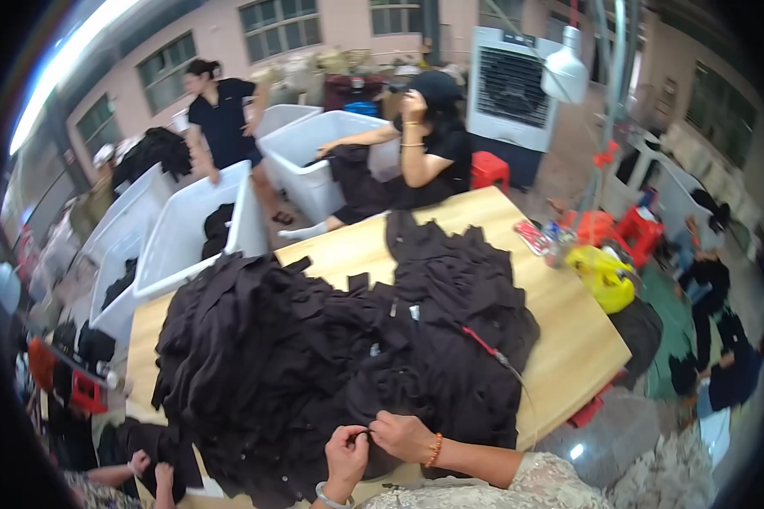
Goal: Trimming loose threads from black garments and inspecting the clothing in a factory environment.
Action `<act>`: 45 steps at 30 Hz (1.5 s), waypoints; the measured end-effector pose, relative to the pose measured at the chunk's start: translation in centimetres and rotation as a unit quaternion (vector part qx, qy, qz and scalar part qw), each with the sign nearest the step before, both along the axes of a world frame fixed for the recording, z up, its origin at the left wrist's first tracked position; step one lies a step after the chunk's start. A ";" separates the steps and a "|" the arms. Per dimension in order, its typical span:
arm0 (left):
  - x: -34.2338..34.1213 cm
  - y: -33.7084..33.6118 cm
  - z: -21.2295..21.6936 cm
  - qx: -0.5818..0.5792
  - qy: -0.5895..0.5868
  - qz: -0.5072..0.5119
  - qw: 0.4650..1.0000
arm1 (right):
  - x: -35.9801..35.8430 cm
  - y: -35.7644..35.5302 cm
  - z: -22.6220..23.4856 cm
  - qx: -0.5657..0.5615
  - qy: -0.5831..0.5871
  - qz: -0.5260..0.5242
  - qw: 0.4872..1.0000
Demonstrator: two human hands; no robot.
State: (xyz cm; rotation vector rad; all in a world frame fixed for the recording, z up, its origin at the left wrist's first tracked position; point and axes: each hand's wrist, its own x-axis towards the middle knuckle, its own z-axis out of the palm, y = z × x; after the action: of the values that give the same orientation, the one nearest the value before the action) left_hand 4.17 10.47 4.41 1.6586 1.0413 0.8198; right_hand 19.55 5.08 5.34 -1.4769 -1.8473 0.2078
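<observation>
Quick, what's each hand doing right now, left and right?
Left hand: closed, pinching the black cloth at the near edge of the pile.
Right hand: closed, gripping the same black cloth beside it.

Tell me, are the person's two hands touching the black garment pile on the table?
Touching. The head view shows the left hand and right hand pinching dark fabric at the near edge of the black garment pile.

A big heap of black clothes (339, 356) lies on a light wooden table (569, 339). The pieces are soft, crumpled and piled on top of each other, covering most of the table's left and middle. One small bit of black cloth (367, 434) at the near edge of the heap is pinched up between two hands.
</observation>
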 end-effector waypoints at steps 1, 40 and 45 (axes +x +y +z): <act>-0.4 0.0 0.3 -0.013 0.008 0.001 1.000 | -0.3 0.2 -0.1 -0.010 0.009 0.002 1.000; -4.6 1.0 -0.1 0.156 0.080 -0.167 0.970 | -0.5 0.9 0.3 -0.193 0.274 0.155 0.930; -2.9 1.1 -0.8 0.301 0.231 -0.141 0.914 | -0.6 0.8 -0.4 -0.167 0.228 0.115 0.952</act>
State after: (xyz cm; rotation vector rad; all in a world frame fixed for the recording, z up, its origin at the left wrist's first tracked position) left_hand 1.23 11.61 3.60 2.5556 0.8619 0.5912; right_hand 18.94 5.86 4.89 -1.2812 -1.6447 0.9360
